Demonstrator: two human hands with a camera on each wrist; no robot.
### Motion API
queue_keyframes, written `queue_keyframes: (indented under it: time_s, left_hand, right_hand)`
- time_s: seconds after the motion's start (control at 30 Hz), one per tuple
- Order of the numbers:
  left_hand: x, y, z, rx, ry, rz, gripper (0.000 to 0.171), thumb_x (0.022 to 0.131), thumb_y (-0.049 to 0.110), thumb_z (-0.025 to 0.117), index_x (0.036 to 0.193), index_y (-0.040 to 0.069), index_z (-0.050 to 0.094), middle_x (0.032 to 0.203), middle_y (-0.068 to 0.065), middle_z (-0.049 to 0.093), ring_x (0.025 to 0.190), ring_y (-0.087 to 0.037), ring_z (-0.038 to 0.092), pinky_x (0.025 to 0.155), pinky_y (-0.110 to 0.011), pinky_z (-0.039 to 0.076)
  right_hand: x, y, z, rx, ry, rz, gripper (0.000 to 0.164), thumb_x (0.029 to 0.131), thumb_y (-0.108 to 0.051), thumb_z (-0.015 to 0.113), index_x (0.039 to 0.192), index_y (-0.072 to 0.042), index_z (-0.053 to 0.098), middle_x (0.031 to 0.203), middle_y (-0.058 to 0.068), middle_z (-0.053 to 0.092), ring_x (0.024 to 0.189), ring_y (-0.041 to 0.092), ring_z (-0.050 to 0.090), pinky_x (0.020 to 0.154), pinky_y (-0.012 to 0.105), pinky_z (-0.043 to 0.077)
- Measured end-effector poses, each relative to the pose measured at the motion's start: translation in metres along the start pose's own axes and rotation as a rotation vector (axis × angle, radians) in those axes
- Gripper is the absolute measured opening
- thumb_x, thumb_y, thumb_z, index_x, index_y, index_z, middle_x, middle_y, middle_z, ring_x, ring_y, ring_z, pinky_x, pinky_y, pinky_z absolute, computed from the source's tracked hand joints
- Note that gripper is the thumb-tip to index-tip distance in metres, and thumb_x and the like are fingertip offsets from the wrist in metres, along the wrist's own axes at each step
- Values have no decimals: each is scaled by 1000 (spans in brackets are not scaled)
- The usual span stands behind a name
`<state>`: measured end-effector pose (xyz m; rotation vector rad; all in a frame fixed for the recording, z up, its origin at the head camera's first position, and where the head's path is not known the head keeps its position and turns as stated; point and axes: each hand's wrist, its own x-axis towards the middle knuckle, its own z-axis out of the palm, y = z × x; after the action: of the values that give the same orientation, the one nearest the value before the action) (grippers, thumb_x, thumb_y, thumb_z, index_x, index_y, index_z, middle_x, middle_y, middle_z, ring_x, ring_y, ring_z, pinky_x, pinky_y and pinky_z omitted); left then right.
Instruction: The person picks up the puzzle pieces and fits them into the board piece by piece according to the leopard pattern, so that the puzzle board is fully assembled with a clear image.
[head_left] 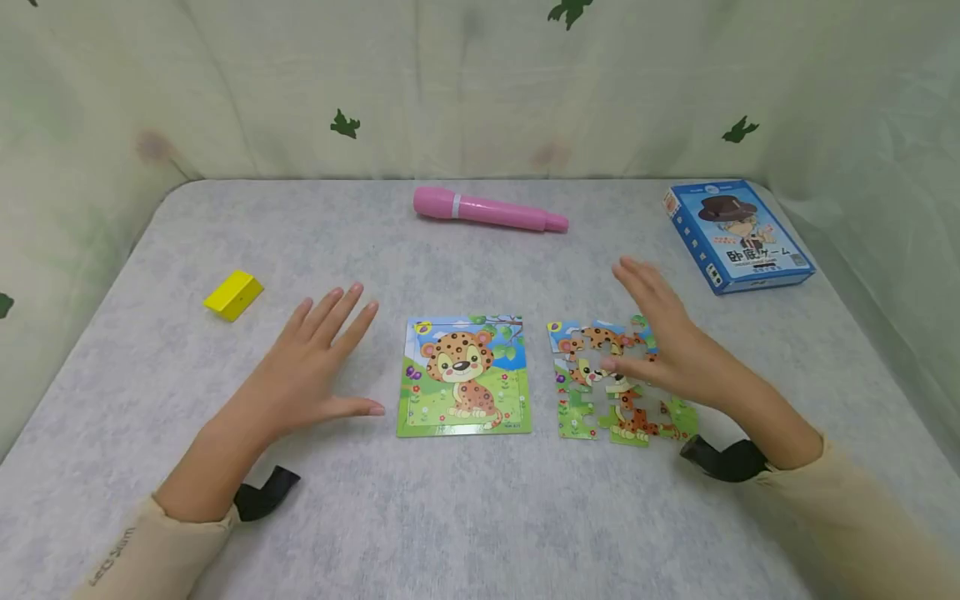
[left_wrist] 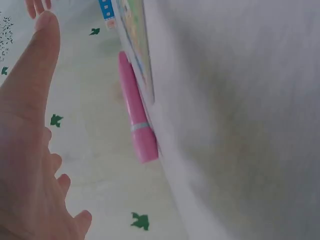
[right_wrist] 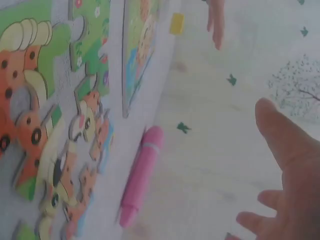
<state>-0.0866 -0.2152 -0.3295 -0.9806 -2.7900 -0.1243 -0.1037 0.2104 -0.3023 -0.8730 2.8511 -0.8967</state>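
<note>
My left hand (head_left: 318, 367) hovers left of the leopard picture board (head_left: 465, 375), its fingers spread and holding nothing. Over the loose jigsaw pieces (head_left: 577, 417) my right hand (head_left: 675, 342) is held with fingers extended and thumb apart, also holding nothing. The pieces lie in a loose, gapped arrangement to the right of the board, and my right hand hides part of them. In the right wrist view, several puzzle pieces (right_wrist: 35, 130) lie flat with gaps between them. The left wrist view has my left thumb (left_wrist: 37, 65) raised clear of the table.
A pink tube with a pale band (head_left: 495, 212) lies near the table's back edge. At the left sits a yellow block (head_left: 234, 294). A blue game box (head_left: 742, 237) stands at the back right. Patterned cloth (head_left: 465, 83) hangs behind the table.
</note>
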Motion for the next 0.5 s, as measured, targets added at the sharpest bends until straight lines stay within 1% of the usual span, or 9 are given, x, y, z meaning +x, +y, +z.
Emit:
queue_keyframes:
  time_s: [0.07,0.1,0.2,0.27,0.33,0.4,0.47,0.5]
  left_hand:
    - [3,3,7,-47,-1,12,107,68,70,57,146,15,8,150,-9,1,134,-29,5,105,-48,5]
    - [4,5,10,-77,-8,16,106,69,68,58,146,14,9,150,-9,3,134,-29,6,105,-47,6]
    - [8,10,17,-184,-57,16,101,72,63,60,145,13,13,149,-8,7,134,-29,9,105,-46,11]
    - [10,12,21,-257,-111,-5,99,73,61,60,145,12,13,149,-7,9,134,-26,11,105,-44,15]
    - [13,13,24,-322,-172,-34,99,74,61,60,145,11,14,149,-6,10,134,-25,12,104,-43,18]
    - [14,13,26,-376,-229,-70,99,74,61,60,145,10,14,149,-6,10,133,-24,13,104,-42,20]
    - [15,13,29,-414,-270,-101,99,74,59,61,144,8,15,149,-6,11,133,-24,14,103,-42,20]
    - [15,13,30,-433,-284,-111,98,74,58,61,144,7,15,148,-8,12,133,-25,14,103,-43,20]
  right_hand:
    - [7,2,6,65,7,-7,90,79,-27,70,145,-16,9,149,5,5,134,24,1,96,61,18]
    - [9,4,10,91,9,-8,88,80,-26,69,145,-16,11,148,5,8,133,26,7,97,59,20]
    - [16,10,20,155,1,-9,80,82,-24,66,144,-13,17,146,9,17,128,32,24,95,54,28]
    - [19,15,26,193,-15,-1,75,83,-22,65,143,-11,21,143,10,23,121,35,33,91,51,35]
    - [22,20,31,214,-32,3,71,83,-19,65,141,-9,25,141,12,27,114,34,40,86,48,40]
    - [24,26,36,217,-53,10,67,84,-18,64,139,-6,29,139,12,31,111,32,42,83,46,41]
    - [26,31,40,218,-73,22,62,85,-16,63,138,-5,32,136,12,35,108,28,44,80,43,42]
    - [27,34,42,221,-88,30,60,85,-15,62,137,-4,33,134,12,36,104,27,45,77,42,42]
